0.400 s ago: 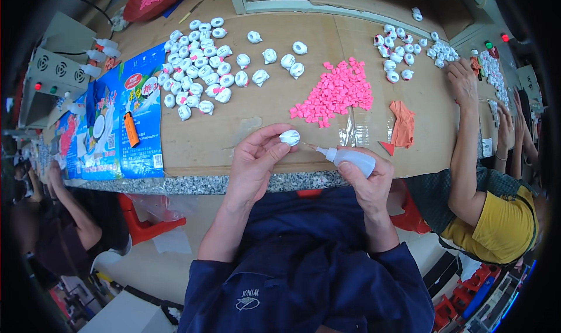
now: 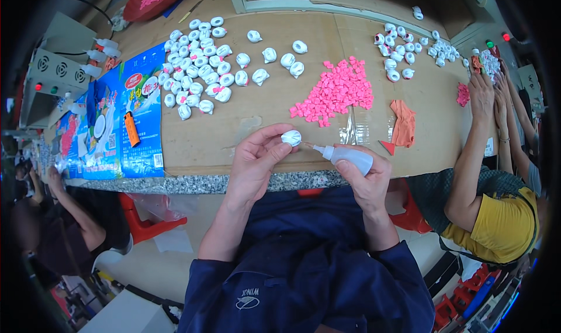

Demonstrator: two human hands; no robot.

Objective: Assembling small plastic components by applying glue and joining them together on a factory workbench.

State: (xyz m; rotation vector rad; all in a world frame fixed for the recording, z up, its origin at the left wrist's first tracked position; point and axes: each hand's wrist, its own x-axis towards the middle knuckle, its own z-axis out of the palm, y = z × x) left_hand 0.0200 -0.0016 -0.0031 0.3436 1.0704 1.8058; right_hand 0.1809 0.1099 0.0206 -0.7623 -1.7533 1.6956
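While the left hand (image 2: 257, 157) pinches a small white shell-shaped piece (image 2: 291, 137) between thumb and fingertips at frame centre, the right hand (image 2: 365, 178) is wrapped around a small white squeeze bottle (image 2: 348, 156), nozzle pointing left, tip just beside the piece. Both sit over the near edge of the cardboard-covered desk (image 2: 222, 140). Pile of pink bits (image 2: 339, 92) just above, centre-right. Orange rag (image 2: 403, 122) right of that, touching a clear plastic sheet. Cluster of white pieces (image 2: 198, 70) upper left, a few loose ones trailing toward centre. Blue printed bag (image 2: 125, 116) at left with an orange lighter (image 2: 132, 129) on it. Second white batch (image 2: 400, 55) upper right, near another person's hands (image 2: 488, 90).
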